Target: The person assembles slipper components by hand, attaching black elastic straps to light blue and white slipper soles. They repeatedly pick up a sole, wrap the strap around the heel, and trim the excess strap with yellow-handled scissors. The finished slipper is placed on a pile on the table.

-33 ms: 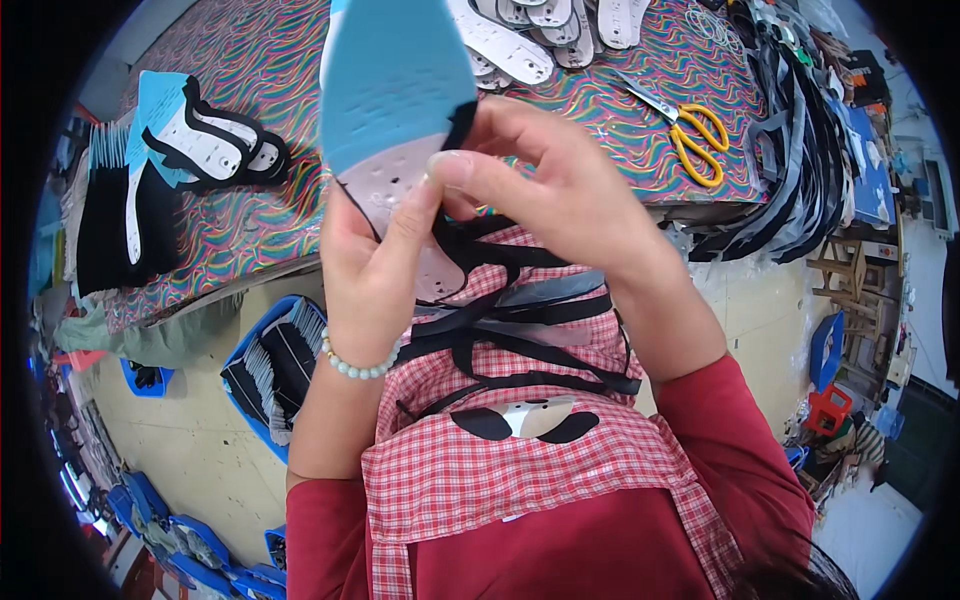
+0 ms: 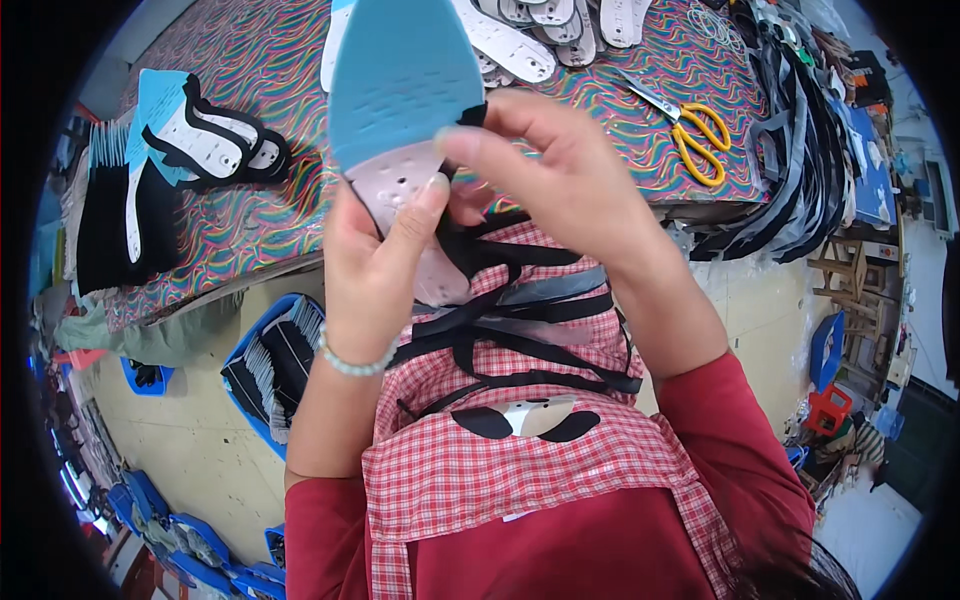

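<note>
A shoe insole (image 2: 405,85), blue at the front and pinkish white with small holes toward the heel, is held up before me at the table's near edge. My left hand (image 2: 375,245) is wrapped round its narrower part, thumb lying on the upper face. At the insole's right edge, my right hand (image 2: 555,165) pinches a black fabric strip (image 2: 471,113) between thumb and fingers. The strip runs down along that edge, partly behind my left thumb. Several loose black strips (image 2: 520,378) lie across my checked apron below.
A patterned cloth covers the table (image 2: 290,60). Yellow-handled scissors (image 2: 700,135) lie at right, near hanging strips (image 2: 780,190). More insoles are piled at the back (image 2: 510,45); trimmed insoles (image 2: 205,135) lie at left. A blue bin (image 2: 265,410) stands on the floor.
The insole has shifted slightly right and down. My right thumb has moved up along the insole's edge, away from my left thumb, which now sits apart from it.
</note>
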Available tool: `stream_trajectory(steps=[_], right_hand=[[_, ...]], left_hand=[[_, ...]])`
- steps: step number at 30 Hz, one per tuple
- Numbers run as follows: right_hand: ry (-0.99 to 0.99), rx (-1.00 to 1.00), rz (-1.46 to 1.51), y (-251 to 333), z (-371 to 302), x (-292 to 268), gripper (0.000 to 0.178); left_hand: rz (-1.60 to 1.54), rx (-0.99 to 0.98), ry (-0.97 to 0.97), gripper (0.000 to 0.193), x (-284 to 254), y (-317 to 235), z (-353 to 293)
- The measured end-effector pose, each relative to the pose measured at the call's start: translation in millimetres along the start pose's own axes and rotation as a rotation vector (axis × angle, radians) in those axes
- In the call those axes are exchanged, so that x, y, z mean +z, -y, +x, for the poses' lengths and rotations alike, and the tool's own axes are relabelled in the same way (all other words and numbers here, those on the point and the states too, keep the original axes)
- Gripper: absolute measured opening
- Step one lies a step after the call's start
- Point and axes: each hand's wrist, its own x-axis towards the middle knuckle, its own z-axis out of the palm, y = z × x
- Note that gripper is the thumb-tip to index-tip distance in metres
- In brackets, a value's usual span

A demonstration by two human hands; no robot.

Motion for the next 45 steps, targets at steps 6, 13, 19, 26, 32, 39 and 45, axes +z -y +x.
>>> stream_trajectory(steps=[6, 13, 19, 26, 32, 39, 45], right_hand=[[0.059, -0.091, 0.078, -22, 1, -1, 0.026], [0.069, -0.022, -0.088, -30, -13, 2, 0.036], [0.154, -0.282, -0.578, -12, -25, 8, 0.038], [0.029, -0.008, -0.147, -12, -44, 26, 0.029], [0.31, -0.411, -0.729, 16, -16, -27, 0.027], [0.294, -0.389, -0.43, 41, 9, -30, 0.056], [-0.174, -0.235, -0.009, -10, -17, 3, 0.018]], left_hand=[[-0.286, -0.117, 0.199, 0.038, -24, 1, 11], [-0.266, 0.122, 0.021, 0.035, -27, 2, 22], [-0.8, 0.156, 0.031, 0.027, -24, -13, 22], [-0.663, -0.042, -0.128, 0.031, -9, -8, 4], [1.293, 0.661, 0.125, 0.032, -25, -66, -11], [0.711, 0.184, 0.396, 0.018, -26, -62, 10], [-0.024, -0.024, 0.022, 0.036, -9, -28, -1]])
